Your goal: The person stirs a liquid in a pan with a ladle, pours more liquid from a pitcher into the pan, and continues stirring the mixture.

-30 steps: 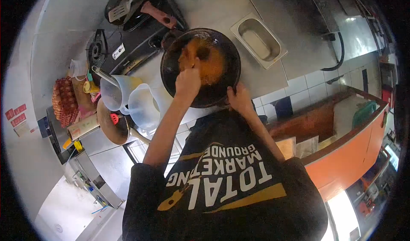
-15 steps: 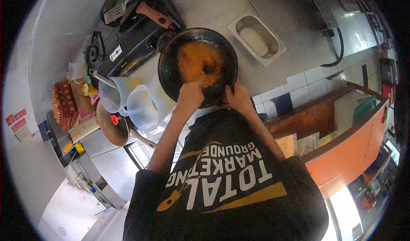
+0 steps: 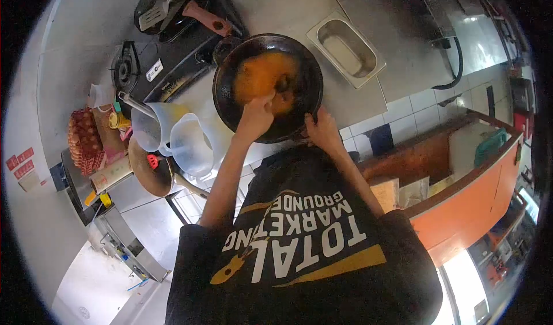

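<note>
A dark wok (image 3: 224, 109) holds an orange-brown mixture (image 3: 259, 74). My left hand (image 3: 257, 118) is closed over the near left part of the wok. It grips something I cannot make out, whose far end seems to reach toward a dark spot in the mixture. At the wok's near right rim, my right hand (image 3: 324, 131) is closed around the edge or a handle there. Just right of the wok lies a rectangular metal tray (image 3: 348, 51).
Left of the wok stand two translucent jugs (image 3: 193, 149), a tan pan (image 3: 148, 169), a red egg-tray stack (image 3: 85, 140) and a gas burner (image 3: 125, 71). Behind is a pan with a pink handle (image 3: 204, 18) and a slotted spatula (image 3: 154, 15). An orange counter (image 3: 466, 210) is at right.
My left hand has shifted slightly left over the wok, and the mixture's outline has changed a little. My right hand stays at the rim.
</note>
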Demonstrator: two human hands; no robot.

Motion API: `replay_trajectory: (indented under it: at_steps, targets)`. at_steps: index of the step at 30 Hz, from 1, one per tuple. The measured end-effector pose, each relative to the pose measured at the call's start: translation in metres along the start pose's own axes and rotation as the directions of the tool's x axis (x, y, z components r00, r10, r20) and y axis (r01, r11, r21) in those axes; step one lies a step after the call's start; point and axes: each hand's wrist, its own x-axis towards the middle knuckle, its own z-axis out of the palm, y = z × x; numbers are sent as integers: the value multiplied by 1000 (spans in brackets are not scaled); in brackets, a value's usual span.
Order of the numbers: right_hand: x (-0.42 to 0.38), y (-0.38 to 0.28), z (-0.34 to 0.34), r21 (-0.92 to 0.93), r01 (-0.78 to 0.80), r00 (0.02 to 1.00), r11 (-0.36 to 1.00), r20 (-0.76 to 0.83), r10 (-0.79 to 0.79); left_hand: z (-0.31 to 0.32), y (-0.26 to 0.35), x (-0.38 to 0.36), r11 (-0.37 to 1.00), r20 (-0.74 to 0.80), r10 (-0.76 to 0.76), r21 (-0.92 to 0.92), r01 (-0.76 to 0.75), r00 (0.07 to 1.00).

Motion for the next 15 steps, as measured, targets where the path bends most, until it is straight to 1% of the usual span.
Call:
replay_trajectory:
  at_steps: [1, 2, 4, 5, 7, 8, 11, 14, 15]
  targets:
    - [0, 6, 4, -49, 52, 998, 997, -31, -54, -7, 2, -4, 999, -1, -17, -30, 17, 1000]
    - [2, 9, 7, -95, 101, 992, 990, -66, -107, -6, 4, -12, 1000, 23, -22, 17, 22, 999]
    - [4, 15, 11, -113, 142, 984, 983, -87, -152, 7, 5, -35, 994, 82, -31, 106, 22, 996]
    - [4, 17, 11, -127, 161, 980, 979, -96, -174, 26, -4, -41, 984, 80, -1, 175, -13, 997]
    - [-1, -6, -3, 26, -42, 999, 999, 3, 42, 22, 18, -34, 977, 31, -10, 215, 3, 999]
    - [-3, -14, -7, 93, -147, 988, 985, 69, 141, 17, 26, -32, 972, 2, -18, 234, 17, 1000]
    - [3, 23, 15, -24, 84, 992, 996, -93, -86, 1, 24, 0, 921, 63, -74, 388, 44, 995]
    - [6, 25, 15, 60, 6, 1000, 998, -22, -4, -1, -1, 10, 899, -50, -131, 414, 140, 990]
    - [5, 14, 10, 40, -18, 1000, 999, -10, 18, -3, -9, 5, 900, -83, -158, 399, 178, 984]
